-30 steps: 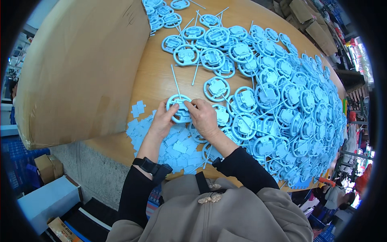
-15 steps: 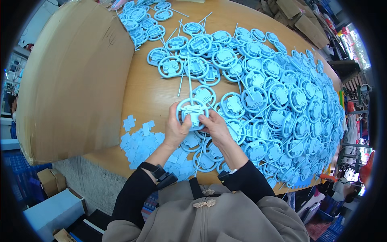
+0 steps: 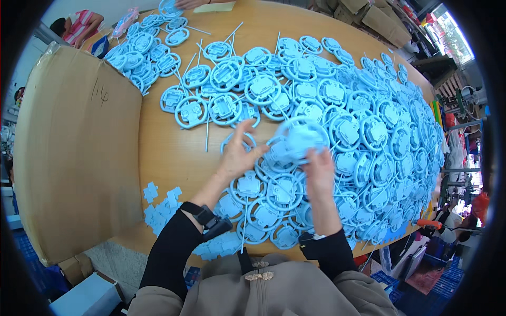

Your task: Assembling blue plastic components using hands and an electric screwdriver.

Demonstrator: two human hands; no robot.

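My right hand (image 3: 320,171) grips the near rim of a light blue plastic steering wheel (image 3: 303,139), which is smeared by motion above the heap. To its left is my left hand (image 3: 240,152), fingers spread and holding nothing. It hovers over another blue wheel lying on the wooden table (image 3: 174,152). A large heap of similar steering wheels (image 3: 374,131) spreads across the right side, many with thin blue rods sticking out. Small flat light blue plates (image 3: 163,208) lie in a loose pile by my left forearm, partly hidden by it.
A tall cardboard box (image 3: 79,147) stands along the table's left side. Beyond it lies a smaller cluster of blue wheels (image 3: 139,50). At the far edge, another person's hand (image 3: 187,4) is beside a wheel. An orange-handled tool (image 3: 428,224) sits at the right edge.
Both hands were together on one steering wheel. Now the left hand has let go, and the right hand has carried the wheel rightward. The view has shifted, showing another person's hand at the far edge.
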